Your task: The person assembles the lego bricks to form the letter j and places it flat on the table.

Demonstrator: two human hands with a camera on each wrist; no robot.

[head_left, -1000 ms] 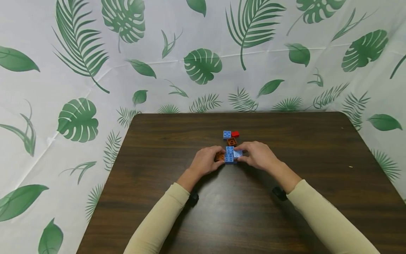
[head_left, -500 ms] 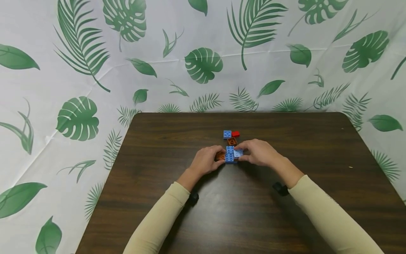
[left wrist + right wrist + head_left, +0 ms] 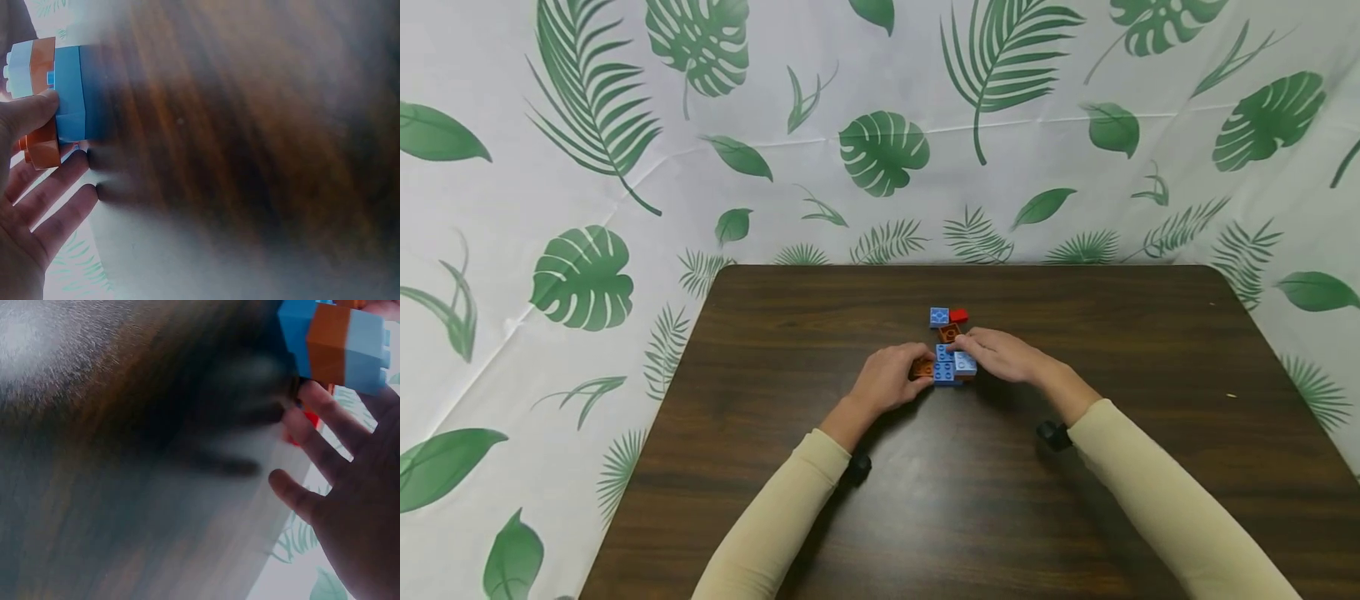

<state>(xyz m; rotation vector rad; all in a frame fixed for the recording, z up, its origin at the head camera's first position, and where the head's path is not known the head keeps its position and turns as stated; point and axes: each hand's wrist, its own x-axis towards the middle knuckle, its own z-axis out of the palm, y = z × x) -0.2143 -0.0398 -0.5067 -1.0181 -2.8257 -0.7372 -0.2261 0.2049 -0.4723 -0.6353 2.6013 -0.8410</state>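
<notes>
In the head view my left hand (image 3: 883, 379) grips an orange toy brick (image 3: 923, 368) at the left side of a small brick build. The left wrist view shows the thumb pressed on its near face, with fingers behind. Blue bricks (image 3: 943, 372) make up the middle of the build. A light blue brick (image 3: 965, 363) tops its right side, above another orange brick (image 3: 328, 344). My right hand (image 3: 1011, 357) is at the back right of the build, its fingers extended in the right wrist view. Whether its index finger touches the build is hard to tell.
Just behind the build lie a loose dark orange brick (image 3: 950, 332), a blue brick (image 3: 939, 317) and a small red brick (image 3: 958, 316). All stand on a dark wooden table (image 3: 820, 308). A leaf-print cloth (image 3: 790, 192) hangs behind the table's far edge.
My right hand has released the light blue brick and shifted toward the back of the build, uncovering that brick's right side. My left hand keeps its grip in the same place.
</notes>
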